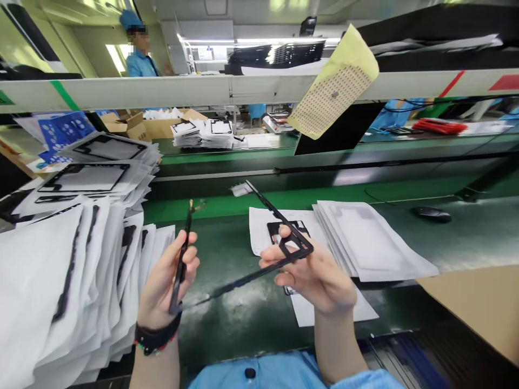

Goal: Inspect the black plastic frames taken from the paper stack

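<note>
A thin black frame (243, 281) is held up above the green table between both hands, tilted. My left hand (168, 275) grips its left side, fingers wrapped round the edge. My right hand (314, 270) holds the opposite corner, which has a small triangular opening, between thumb and fingers. Below and behind my right hand, a black framed part (273, 232) lies on white paper (258, 229), partly hidden by the hand. To its right rests a stack of white sheets or sleeves (368, 237).
Tall piles of white sleeves with black frames (97, 243) stand at the left. A black mouse (432, 214) lies at the right, near cardboard (478, 302). Yellow dotted paper (336, 84) hangs from the white rail (182, 91). A person in blue (140, 62) is beyond.
</note>
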Demonstrator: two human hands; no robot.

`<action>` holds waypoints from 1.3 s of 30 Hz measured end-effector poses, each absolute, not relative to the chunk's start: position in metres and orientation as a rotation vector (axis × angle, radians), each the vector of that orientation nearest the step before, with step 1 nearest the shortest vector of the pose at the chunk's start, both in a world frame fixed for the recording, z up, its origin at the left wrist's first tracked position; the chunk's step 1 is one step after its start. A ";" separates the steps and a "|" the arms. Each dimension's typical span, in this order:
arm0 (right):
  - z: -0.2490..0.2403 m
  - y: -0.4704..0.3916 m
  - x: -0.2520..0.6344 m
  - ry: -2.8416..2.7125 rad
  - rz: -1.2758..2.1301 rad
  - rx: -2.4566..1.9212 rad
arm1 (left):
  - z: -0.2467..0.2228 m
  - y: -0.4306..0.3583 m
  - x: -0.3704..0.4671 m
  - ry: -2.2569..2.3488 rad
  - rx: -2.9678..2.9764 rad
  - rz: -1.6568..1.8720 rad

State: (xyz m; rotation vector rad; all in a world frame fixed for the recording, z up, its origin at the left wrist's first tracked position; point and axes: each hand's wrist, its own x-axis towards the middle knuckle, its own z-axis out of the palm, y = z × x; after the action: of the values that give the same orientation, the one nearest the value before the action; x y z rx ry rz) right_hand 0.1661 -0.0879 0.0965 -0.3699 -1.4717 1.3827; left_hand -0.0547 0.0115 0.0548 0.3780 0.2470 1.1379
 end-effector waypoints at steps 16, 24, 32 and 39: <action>0.069 -0.113 0.181 -1.584 1.225 -0.366 | 0.065 -0.008 -0.052 -0.180 -0.095 0.796; 0.075 -0.099 0.187 -1.477 1.129 -0.401 | 0.072 -0.023 -0.049 0.023 -0.016 1.014; 0.092 -0.081 0.128 -1.119 1.438 -0.260 | 0.070 -0.046 -0.022 0.139 0.675 1.693; 0.084 -0.081 0.133 -0.844 1.567 -0.252 | 0.069 -0.058 -0.032 0.180 0.882 1.843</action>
State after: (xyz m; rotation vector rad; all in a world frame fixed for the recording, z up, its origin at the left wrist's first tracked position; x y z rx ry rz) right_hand 0.1330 -0.0815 0.0839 -0.2523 -0.8441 1.5671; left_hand -0.0322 -0.0576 0.0694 0.8818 0.1799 1.8429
